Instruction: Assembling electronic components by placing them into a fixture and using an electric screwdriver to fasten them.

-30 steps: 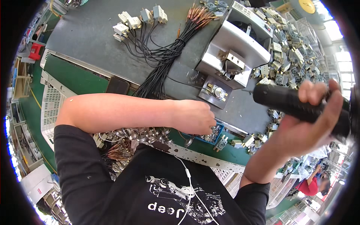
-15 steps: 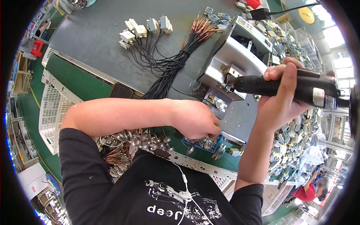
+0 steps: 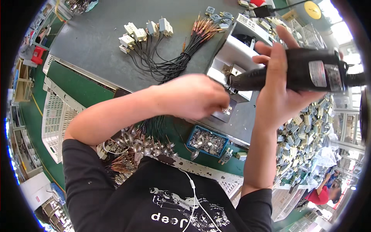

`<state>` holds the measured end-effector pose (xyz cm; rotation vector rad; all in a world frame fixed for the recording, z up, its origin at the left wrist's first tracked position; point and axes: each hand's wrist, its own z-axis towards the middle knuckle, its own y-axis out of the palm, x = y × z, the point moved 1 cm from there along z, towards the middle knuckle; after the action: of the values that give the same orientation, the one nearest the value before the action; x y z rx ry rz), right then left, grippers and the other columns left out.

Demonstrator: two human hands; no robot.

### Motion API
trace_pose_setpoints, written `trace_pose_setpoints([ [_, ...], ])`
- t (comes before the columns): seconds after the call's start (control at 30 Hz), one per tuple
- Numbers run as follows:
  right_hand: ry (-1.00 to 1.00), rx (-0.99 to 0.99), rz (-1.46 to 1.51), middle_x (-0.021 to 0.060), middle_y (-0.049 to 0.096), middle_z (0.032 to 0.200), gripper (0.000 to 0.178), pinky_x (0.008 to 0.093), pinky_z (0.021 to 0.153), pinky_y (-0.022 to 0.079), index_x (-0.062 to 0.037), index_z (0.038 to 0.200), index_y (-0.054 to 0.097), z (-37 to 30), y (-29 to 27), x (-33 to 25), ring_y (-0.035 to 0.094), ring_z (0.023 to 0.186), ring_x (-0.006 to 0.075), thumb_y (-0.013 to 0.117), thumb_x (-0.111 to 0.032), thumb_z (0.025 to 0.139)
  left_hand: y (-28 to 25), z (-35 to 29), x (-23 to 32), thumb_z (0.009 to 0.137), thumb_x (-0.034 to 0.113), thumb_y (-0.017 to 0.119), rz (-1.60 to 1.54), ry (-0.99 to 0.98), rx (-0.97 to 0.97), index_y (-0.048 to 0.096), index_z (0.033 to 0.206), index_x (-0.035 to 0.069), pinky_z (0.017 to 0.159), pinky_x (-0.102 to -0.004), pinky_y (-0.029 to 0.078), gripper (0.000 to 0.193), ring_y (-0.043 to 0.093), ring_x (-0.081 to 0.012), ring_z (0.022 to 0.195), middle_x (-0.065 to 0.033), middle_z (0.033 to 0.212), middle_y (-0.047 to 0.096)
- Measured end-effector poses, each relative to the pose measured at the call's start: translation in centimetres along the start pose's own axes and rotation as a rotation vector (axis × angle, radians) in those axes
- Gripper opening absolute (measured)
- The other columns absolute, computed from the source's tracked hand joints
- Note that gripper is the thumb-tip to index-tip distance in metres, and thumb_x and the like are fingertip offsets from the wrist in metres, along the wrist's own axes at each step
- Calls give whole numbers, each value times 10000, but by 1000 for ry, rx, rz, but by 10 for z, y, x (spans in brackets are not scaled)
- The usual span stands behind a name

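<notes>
My right hand [image 3: 276,89] holds a black electric screwdriver [image 3: 299,69] lying level, thumb across its body and some fingers lifted off. Its tip points left into the opening of a metal box-shaped machine [image 3: 228,54], and a small metal piece [image 3: 231,84] shows there. My left hand [image 3: 201,96], a little blurred, is closed with the fingertips pinched over the small fixture in front of that machine. Whatever is between the fingertips is too small or hidden to make out. Part of a thermostat-like piece [image 3: 227,111] shows beside those fingertips.
A blue tray [image 3: 195,133] of small metal parts sits at the bench's near edge. Beyond my left forearm lies a bundle of black wires [image 3: 176,63] with white-grey connector blocks [image 3: 133,33]. Many grey-cream switch-like parts [image 3: 295,147] are heaped at right. A white crate [image 3: 58,116] stands left.
My left hand has moved up and away from the blue tray to the fixture, uncovering the tray. My right hand and the screwdriver have shifted slightly left, and its fingers have spread more.
</notes>
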<state>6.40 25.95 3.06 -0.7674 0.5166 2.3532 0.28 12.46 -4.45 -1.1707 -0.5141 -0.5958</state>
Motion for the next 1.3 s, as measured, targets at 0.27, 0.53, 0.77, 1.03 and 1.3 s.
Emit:
trace_pose_setpoints([
  [0.27,235,-122,40,212,695,991,879,286,589,552,-132,1590,27,-7,-20,-22,626,591,135,600,56,950,31,-8,-12,854,226,703,348,-71,9,618,873,116,812,-394,481,140,658,-235,879,-38,833,644],
  [0.53,257,-159,15,177,681,981,956,273,580,537,-151,1600,-41,-20,-28,-19,622,611,135,613,75,939,38,-18,-16,827,167,723,348,-41,156,677,908,143,883,-380,481,96,642,-205,1011,17,1038,698],
  [0.77,268,-100,155,156,674,976,988,261,576,529,-161,1606,-68,-25,-18,-17,619,624,133,615,87,936,39,-18,-23,816,146,738,223,-31,136,685,904,129,890,-394,501,104,642,-220,1014,5,1083,705],
  [1.03,329,-101,99,154,673,974,975,257,577,533,-132,1605,-33,-31,-24,-15,616,633,127,632,92,928,36,-18,-21,814,124,738,222,-44,129,695,896,123,863,-388,506,92,638,-224,985,10,1058,708],
  [1.3,329,-138,130,140,678,949,969,241,575,527,-86,1598,14,-29,-16,-17,617,638,117,671,78,905,40,-18,-25,819,135,729,224,-2,150,695,877,121,856,-381,497,70,632,-216,969,24,1026,693],
])
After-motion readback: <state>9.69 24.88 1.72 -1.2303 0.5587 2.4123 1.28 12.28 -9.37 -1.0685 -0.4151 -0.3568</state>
